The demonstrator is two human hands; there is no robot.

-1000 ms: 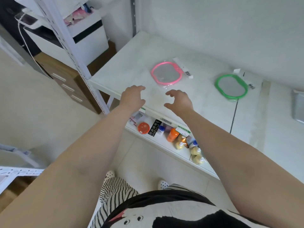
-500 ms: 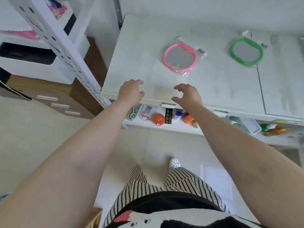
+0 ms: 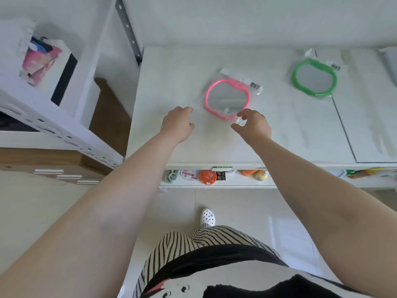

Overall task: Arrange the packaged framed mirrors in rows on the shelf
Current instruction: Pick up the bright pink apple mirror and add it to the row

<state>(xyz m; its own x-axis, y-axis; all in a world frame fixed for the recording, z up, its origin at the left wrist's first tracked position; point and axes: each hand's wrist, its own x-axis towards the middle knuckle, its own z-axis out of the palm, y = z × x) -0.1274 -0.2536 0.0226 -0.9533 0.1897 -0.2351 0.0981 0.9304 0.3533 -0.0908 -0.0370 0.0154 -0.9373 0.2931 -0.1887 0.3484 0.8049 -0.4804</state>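
A pink-framed mirror (image 3: 227, 97) in a clear plastic bag with a barcode tag lies flat on the white shelf top (image 3: 171, 78). To its right lies a green-framed mirror (image 3: 314, 78), also bagged. My right hand (image 3: 253, 125) hovers at the near edge of the pink mirror's bag, fingers curled apart, fingertips at or just above the plastic. My left hand (image 3: 178, 124) is over bare shelf to the left of the pink mirror, fingers spread, holding nothing.
A lower shelf (image 3: 217, 181) holds small goods, among them an orange round tin (image 3: 208, 177). The perforated upright (image 3: 64, 134) of another rack stands to the left, with a white box (image 3: 64, 78) behind it. A grey object (image 3: 392, 65) sits at the far right edge.
Both hands have moved forward from the shelf's front edge toward the pink mirror. The right hand now reaches the bag's near edge. The mirrors have not shifted on the shelf.
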